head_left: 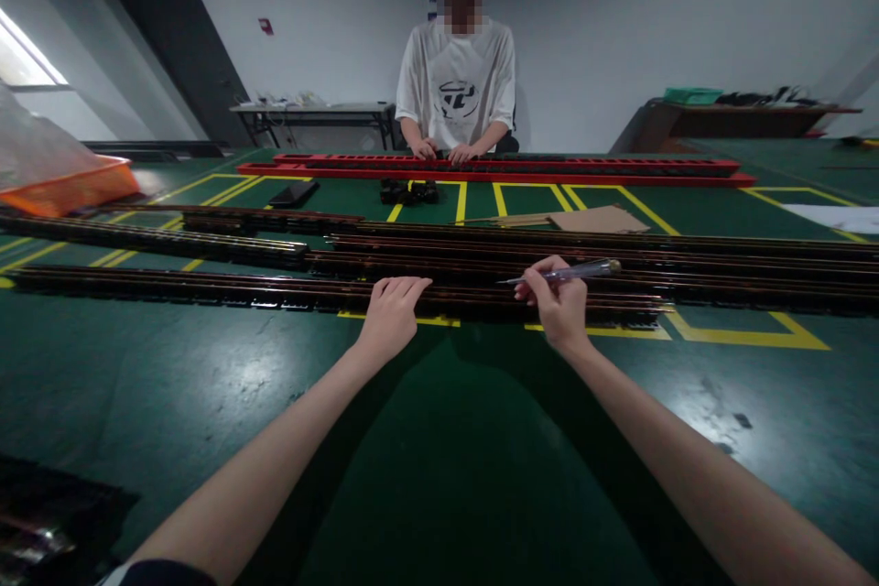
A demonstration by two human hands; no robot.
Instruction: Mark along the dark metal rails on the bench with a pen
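Observation:
Long, thin dark strips with coppery edges (206,288) lie side by side in bundles across the table in front of me. My left hand (393,319) rests on the nearest bundle, fingers stretched out together and palm down. To its right, my right hand (559,304) is closed around a slim screwdriver (589,270) with a clear handle. The shaft points left, and its tip is above the strips; whether it touches them I cannot tell. More dark strips (755,261) stretch off to the right beyond my right hand.
Across the green table (171,375), a person in a white shirt (457,78) has both hands at a long red frame (494,174). Between us lie a black phone (294,194), small black parts (408,192) and brown cardboard (599,220). An orange tray (75,188) is at left.

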